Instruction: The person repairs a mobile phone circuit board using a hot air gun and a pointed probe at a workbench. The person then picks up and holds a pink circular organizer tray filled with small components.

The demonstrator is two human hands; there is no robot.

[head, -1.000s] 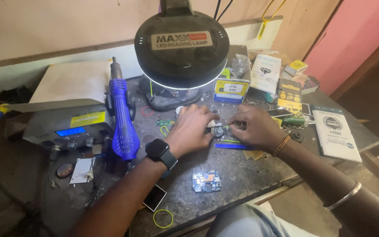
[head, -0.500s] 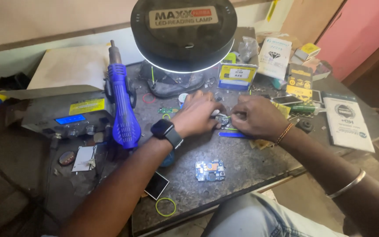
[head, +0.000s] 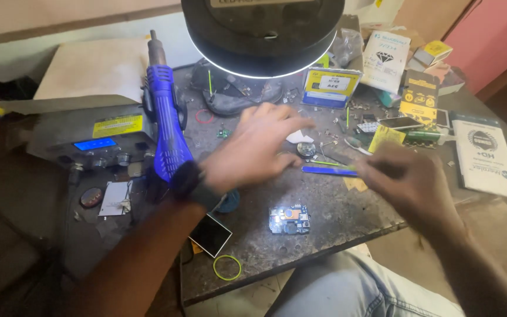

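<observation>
- A dark, scuffed worktop fills the view, crowded with small parts, under a round black ring lamp that hangs over its far side.
- The left hand, blurred, is over the middle of the worktop with its fingers spread apart and pointing right; it holds nothing that can be made out. A dark watch sits on its wrist.
- The right hand, also blurred, is to the right, fingers drawn together; whether it grips anything cannot be told.
- Between the two hands lie a flat blue tool and, just beyond it, a small round metal part.
- A small circuit board lies nearer the front edge, apart from both hands.
- A blue hot-air handle stands in its holder left of the left hand, beside a grey rework station with a lit blue display.
- A yellow-green rubber band and a small dark screen lie by the front edge.
- Boxes and packets crowd the far right.
</observation>
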